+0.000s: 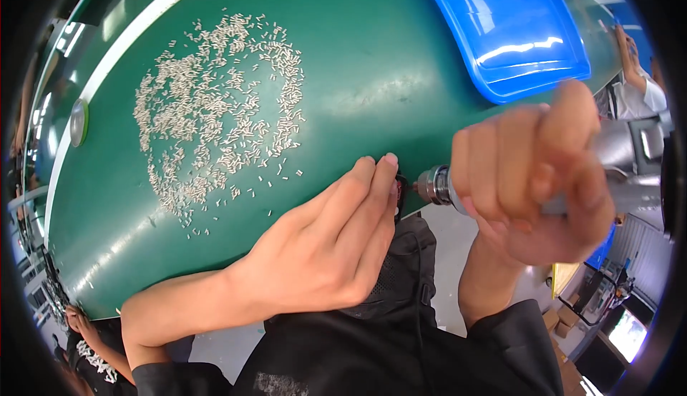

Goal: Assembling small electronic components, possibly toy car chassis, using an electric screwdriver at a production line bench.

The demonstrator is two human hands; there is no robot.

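Observation:
My right hand [529,181] is wrapped round a silver power screwdriver [435,186], its body running off to the right and its tip pointing left. The tip meets or nearly meets a small dark part with a reddish patch [401,194] at the table's near edge. My left hand [329,238] holds that part, fingers pressed together and stretched along it; they cover most of it. Left of my hands, many small pale metal pins [193,103] lie scattered on the green table [358,38].
A shiny blue plastic tray [519,31] stands at the far right of the table. By the left edge sits a small round green-rimmed object [79,123]. Other people's arms show at lower left [93,335] and far right [630,56]. A lit screen [628,335] glows at lower right.

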